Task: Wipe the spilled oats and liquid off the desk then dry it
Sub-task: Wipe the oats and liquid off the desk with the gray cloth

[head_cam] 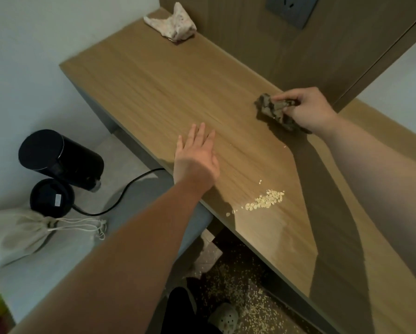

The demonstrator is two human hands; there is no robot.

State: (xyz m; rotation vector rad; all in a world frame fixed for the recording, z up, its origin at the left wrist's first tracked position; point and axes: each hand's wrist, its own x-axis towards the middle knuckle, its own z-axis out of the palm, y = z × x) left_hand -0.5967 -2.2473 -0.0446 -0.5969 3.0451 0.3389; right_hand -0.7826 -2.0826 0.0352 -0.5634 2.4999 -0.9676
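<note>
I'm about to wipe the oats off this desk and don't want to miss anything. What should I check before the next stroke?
1. Wiping cloth in hand: ok. The right hand grips the dark cloth near the back of the desk.
2. Oats located: ok, a pile near the front edge.
3. Desk free of oats: not ok.
4. Left hand out of the wiping path: ok, open and apart from the pile.
5. Liquid gone: cannot tell.
6. Cloth for drying nearby: ok, a light cloth lies at the far end.
</note>
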